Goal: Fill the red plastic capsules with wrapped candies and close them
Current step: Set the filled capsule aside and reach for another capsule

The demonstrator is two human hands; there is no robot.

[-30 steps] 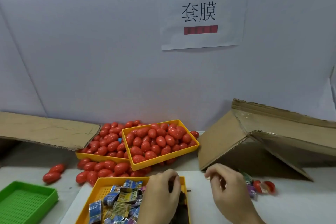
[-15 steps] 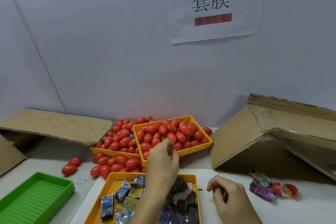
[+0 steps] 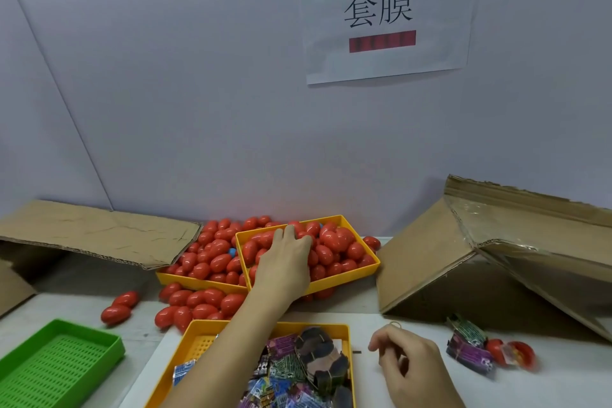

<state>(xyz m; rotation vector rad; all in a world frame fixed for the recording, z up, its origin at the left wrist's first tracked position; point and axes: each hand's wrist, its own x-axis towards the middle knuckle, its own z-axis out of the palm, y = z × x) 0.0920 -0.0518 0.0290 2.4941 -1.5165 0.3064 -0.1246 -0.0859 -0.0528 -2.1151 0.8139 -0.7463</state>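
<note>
Left hand [image 3: 284,258] lies spread on red capsules [image 3: 334,250] in the yellow tray [image 3: 344,278]; advise singling one out (right hand [image 3: 409,359] loosely curled, contents indiscernible).

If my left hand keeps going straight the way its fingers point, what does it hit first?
Most likely the red capsules heaped in the rear yellow tray: the left hand already lies over that heap, fingers aimed at the tray's far side. Whether the fingertips already touch them is unclear.

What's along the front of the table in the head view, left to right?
green tray → yellow candy tray → right hand → purple candy wrappers → open red capsule
</note>
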